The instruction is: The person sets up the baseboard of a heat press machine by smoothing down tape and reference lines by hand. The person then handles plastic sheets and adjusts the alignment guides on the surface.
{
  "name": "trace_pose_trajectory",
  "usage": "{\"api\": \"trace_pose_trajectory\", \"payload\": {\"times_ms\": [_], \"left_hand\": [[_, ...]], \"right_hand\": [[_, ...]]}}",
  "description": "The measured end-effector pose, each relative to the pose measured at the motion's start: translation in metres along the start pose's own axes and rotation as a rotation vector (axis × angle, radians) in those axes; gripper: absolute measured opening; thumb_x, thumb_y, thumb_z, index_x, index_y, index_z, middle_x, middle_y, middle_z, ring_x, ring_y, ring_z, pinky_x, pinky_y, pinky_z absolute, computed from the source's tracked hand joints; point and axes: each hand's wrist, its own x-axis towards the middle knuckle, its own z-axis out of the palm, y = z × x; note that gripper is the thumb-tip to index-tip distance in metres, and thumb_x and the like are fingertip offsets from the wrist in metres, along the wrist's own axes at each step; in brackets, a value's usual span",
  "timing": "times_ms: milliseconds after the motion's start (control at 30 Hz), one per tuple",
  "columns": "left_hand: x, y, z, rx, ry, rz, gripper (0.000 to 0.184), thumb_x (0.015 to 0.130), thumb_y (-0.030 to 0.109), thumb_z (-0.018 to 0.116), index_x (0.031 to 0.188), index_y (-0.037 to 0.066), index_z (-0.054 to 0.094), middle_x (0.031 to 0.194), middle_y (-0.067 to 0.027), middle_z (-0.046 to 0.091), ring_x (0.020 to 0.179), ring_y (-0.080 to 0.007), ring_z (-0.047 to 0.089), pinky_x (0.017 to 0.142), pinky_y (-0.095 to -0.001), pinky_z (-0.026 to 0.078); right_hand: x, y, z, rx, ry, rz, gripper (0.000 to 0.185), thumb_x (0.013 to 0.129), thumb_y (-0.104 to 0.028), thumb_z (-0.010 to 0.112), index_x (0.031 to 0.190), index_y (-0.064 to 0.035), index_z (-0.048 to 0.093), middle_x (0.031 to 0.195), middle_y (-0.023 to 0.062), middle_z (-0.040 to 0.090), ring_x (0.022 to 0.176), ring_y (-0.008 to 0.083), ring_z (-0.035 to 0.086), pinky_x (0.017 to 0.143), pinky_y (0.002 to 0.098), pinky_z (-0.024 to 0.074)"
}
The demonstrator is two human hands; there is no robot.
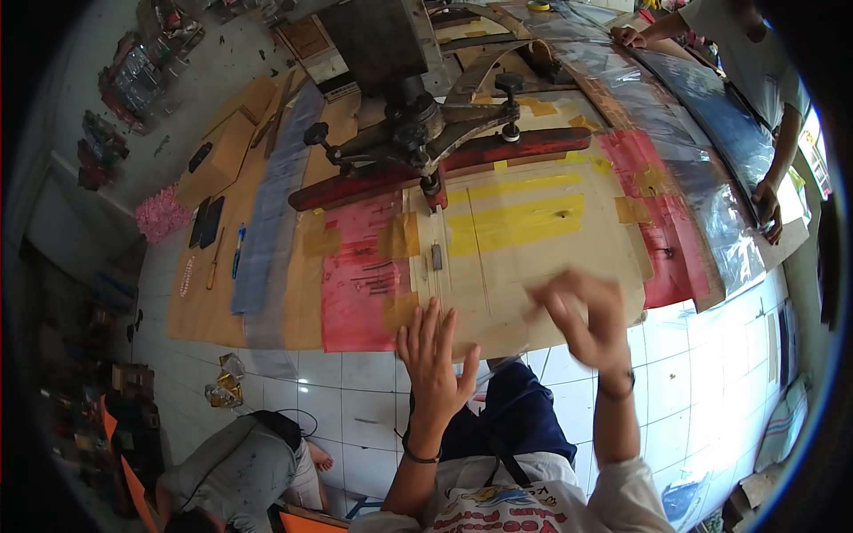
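My left hand (433, 360) lies with fingers spread at the near edge of a tan board (542, 275) with yellow tape strips (515, 224) on it. My right hand (582, 315) is raised over the board's right part, fingers curled and blurred; whether it holds anything does not show. A small dark grey block (436, 257) sits on the board beyond my left fingertips. Above the board's far side is a metal press head (418, 133) with a red bar (524, 151). Red plastic sheeting (360, 284) lies left of the board.
Left on the table are a blue pen (238, 249), dark phones (211, 222) and a cardboard box (218, 164). At right, a person's hand (766, 209) touches a dark glossy sheet (702, 115). Another person (235, 466) bends low at lower left, over the tiled floor (355, 400).
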Motion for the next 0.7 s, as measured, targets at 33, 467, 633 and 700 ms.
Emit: {"api": "trace_pose_trajectory", "payload": {"times_ms": [33, 467, 633, 700], "left_hand": [[-0.008, -0.008, 0.007, 0.013, -0.017, 0.012, 0.062, 0.093, 0.032, 0.060, 0.147, 0.007, 0.044, 0.155, -0.0174, 0.039, 0.147, -0.0396, 0.027, 0.118, -0.0587, 0.011], [-0.016, -0.022, 0.020, 0.021, 0.045, 0.083, 0.060, 0.095, 0.036, 0.056, 0.144, 0.004, 0.044, 0.153, -0.0178, 0.042, 0.144, -0.0391, 0.031, 0.118, -0.0577, 0.011], [-0.014, -0.025, 0.025, 0.047, 0.097, 0.105, 0.059, 0.095, 0.036, 0.056, 0.143, 0.004, 0.044, 0.152, -0.0175, 0.043, 0.143, -0.0390, 0.033, 0.118, -0.0577, 0.011], [-0.014, -0.024, 0.025, 0.037, 0.093, 0.099, 0.059, 0.095, 0.036, 0.055, 0.143, 0.004, 0.045, 0.152, -0.0176, 0.043, 0.142, -0.0390, 0.033, 0.118, -0.0577, 0.011]], "right_hand": [[-0.027, 0.003, 0.001, 0.116, 0.041, -0.038, 0.017, 0.094, -0.013, 0.061, 0.093, -0.0013, 0.073, 0.077, 0.0105, 0.071, 0.060, 0.0232, 0.064, 0.059, 0.0322, 0.0504], [-0.238, 0.085, 0.097, -0.012, -0.468, 0.659, 0.020, 0.095, -0.019, 0.060, 0.106, -0.0066, 0.070, 0.096, 0.0149, 0.073, 0.088, 0.0330, 0.071, 0.079, 0.0406, 0.0559], [-0.253, 0.141, 0.125, -0.177, -0.628, 0.539, 0.025, 0.094, -0.025, 0.056, 0.107, -0.0084, 0.070, 0.096, 0.0177, 0.072, 0.091, 0.0363, 0.070, 0.082, 0.0450, 0.0557], [-0.243, 0.139, 0.127, -0.240, -0.687, 0.578, 0.026, 0.093, -0.026, 0.055, 0.107, -0.0091, 0.070, 0.096, 0.0179, 0.072, 0.091, 0.0366, 0.069, 0.083, 0.0460, 0.0554]]}}
